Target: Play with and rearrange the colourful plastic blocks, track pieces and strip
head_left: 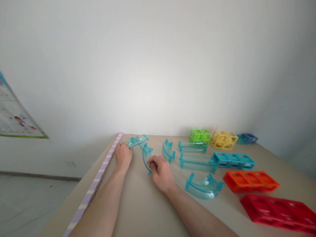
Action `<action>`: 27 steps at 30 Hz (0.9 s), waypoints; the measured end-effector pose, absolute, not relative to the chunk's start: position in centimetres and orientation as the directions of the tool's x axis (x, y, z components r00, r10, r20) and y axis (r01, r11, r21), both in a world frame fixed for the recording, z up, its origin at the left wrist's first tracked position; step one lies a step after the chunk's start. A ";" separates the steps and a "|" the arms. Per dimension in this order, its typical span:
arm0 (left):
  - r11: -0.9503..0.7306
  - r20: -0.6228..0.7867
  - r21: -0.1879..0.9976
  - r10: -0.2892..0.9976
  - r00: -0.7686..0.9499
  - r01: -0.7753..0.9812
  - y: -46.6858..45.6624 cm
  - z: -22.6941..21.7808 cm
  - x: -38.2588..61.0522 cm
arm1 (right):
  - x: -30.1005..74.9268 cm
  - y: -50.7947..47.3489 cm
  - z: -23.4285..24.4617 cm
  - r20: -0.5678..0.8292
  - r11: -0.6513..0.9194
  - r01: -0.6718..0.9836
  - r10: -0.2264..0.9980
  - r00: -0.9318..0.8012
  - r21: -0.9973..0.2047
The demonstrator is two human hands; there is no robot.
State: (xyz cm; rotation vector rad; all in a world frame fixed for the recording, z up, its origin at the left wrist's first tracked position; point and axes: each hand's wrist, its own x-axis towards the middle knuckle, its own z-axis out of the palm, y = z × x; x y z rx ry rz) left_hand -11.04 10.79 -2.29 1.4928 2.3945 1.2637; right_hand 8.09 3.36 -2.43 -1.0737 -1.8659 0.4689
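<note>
My left hand (123,155) is closed at the near end of a see-through blue track piece (136,141) toward the back of the table; its fingertips are partly hidden. My right hand (161,171) pinches the near end of a curved see-through blue track piece (146,157). The far end of this curve lies close to the other piece; whether they are joined I cannot tell. Just right of my right hand is another curved track piece (168,151). A wider curve (204,187) lies beside my right forearm.
Two straight blue track pieces (196,162) lie on the right. Past them stand green (199,135), yellow (223,139), teal (234,160), orange (250,181) and red (280,212) open-frame blocks. A purple striped strip (98,176) edges the table's left side. A wall stands behind.
</note>
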 end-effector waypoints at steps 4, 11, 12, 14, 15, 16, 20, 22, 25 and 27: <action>0.178 0.239 0.863 0.682 -0.692 0.474 11.2 -2.0 -11.1 | 8.0 3.9 -3.0 0.494 0.520 0.522 0.846 -0.202 -0.676; -0.068 -0.074 0.982 0.716 -0.695 -0.175 10.9 -0.8 -9.5 | 7.7 4.5 -3.6 0.444 0.486 0.542 0.869 -0.219 -0.685; -0.089 -0.103 0.962 0.757 -0.645 -0.258 10.7 -0.6 -9.1 | 7.8 4.5 -3.5 0.474 0.501 0.516 0.859 -0.195 -0.695; -0.088 -0.145 0.912 0.844 -0.517 -0.400 10.2 -0.3 -8.2 | 7.9 4.4 -3.2 0.548 0.531 0.467 0.829 -0.112 -0.707; -0.071 -0.158 0.887 0.882 -0.444 -0.457 9.9 -0.2 -7.8 | 8.1 4.3 -2.9 0.584 0.545 0.451 0.810 -0.064 -0.707; -0.047 -0.167 0.862 0.914 -0.370 -0.504 9.5 -0.2 -7.3 | 8.2 4.3 -2.7 0.613 0.558 0.441 0.789 -0.021 -0.703; 0.087 -0.174 0.798 0.981 -0.090 -0.597 8.0 -0.1 -5.6 | 8.6 4.2 -2.3 0.682 0.594 0.429 0.728 0.073 -0.680; 0.148 -0.157 0.783 0.987 0.037 -0.604 7.4 -0.1 -5.0 | 8.7 4.2 -2.2 0.693 0.596 0.433 0.715 0.096 -0.676; 0.189 -0.102 0.775 0.979 0.177 -0.603 6.8 -0.1 -4.7 | 8.8 4.2 -2.3 0.698 0.597 0.439 0.708 0.105 -0.672; 0.145 -0.049 0.776 0.984 0.170 -0.614 6.9 0.0 -4.8 | 8.7 4.1 -2.3 0.702 0.609 0.429 0.706 0.091 -0.667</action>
